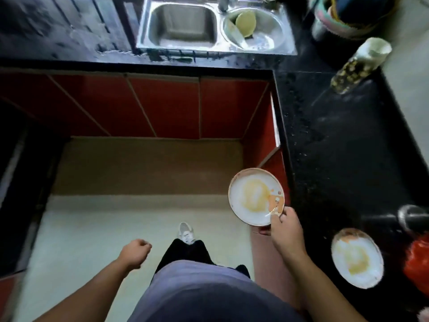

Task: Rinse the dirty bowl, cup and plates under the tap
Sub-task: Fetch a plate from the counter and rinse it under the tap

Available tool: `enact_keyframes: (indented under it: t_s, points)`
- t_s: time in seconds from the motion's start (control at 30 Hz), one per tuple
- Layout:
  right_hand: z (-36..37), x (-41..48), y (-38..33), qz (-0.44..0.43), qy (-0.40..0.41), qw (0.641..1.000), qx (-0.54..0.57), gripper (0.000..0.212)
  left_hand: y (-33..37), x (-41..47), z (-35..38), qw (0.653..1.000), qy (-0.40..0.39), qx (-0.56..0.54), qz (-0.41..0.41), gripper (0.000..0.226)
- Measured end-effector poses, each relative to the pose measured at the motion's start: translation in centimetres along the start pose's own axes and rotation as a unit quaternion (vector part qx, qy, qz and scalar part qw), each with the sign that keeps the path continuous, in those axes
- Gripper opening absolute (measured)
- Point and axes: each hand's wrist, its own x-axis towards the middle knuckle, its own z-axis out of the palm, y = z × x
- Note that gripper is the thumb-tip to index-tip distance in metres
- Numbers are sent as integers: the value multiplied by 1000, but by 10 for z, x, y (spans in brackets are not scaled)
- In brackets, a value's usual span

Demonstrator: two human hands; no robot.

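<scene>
The left hand (135, 253) hung curled, empty. The sink (183, 24) lay well ahead: seemingly the carrying step, with a walk there needed next. The plate (253, 196), round with no long axis, faced up beside the tabletop (336, 147), its rim pinched by the right hand (284, 228). A second plate (356, 257) lay on the tabletop.

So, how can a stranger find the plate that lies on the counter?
Follow the black counter on the right to its near end. The plate lies there, white with a yellow stain. Unlike the other plate, gripped by the right hand, it is untouched.
</scene>
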Motion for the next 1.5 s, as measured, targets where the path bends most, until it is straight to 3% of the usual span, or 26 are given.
enact_keyframes:
  t_s: [0.13, 0.37, 0.53, 0.63, 0.73, 0.9, 1.03, 1.1, 1.2, 1.3, 1.37, 1.43, 1.5]
  points:
    - [56, 40, -75, 1, -36, 999, 23, 16, 45, 28, -52, 999, -16, -38, 6, 23]
    - [105, 121, -167, 3, -62, 998, 27, 12, 200, 77, -101, 987, -52, -47, 144, 18]
    - [136, 202, -227, -10, -80, 997, 2, 13, 277, 130, -139, 985, -53, -23, 162, 24]
    - [162, 265, -277, -27, -109, 994, -21, 10, 299, 162, -185, 992, -16, -23, 122, 22]
    - [185, 319, -335, -58, -143, 987, -39, 8, 309, 176, -240, 994, 71, -44, 67, 28]
    - [217, 388, -438, -112, -198, 973, -42, 3, 381, 192, -316, 973, 132, -148, 116, 39]
    - [241, 422, -501, -119, -215, 969, -5, 8, 489, 208, -366, 926, 86, -313, 194, 29]
    - [250, 433, -526, -117, -213, 970, 3, 10, 543, 218, -393, 899, -1, -377, 222, 26]
    - [258, 448, -554, -99, -191, 977, 11, 10, 604, 242, -423, 872, -118, -416, 228, 41]
    - [262, 470, -574, -85, -174, 981, 15, 4, 642, 274, -438, 880, -105, -399, 233, 24]
    - [259, 489, -589, -71, -197, 977, 37, 3, 663, 291, -446, 892, -87, -381, 229, 26]
    - [252, 517, -608, -30, -205, 974, 88, 14, 681, 302, -455, 891, -89, -387, 221, 30]
    - [239, 560, -627, 37, -148, 977, 147, 23, 697, 309, -463, 890, -91, -385, 226, 30]
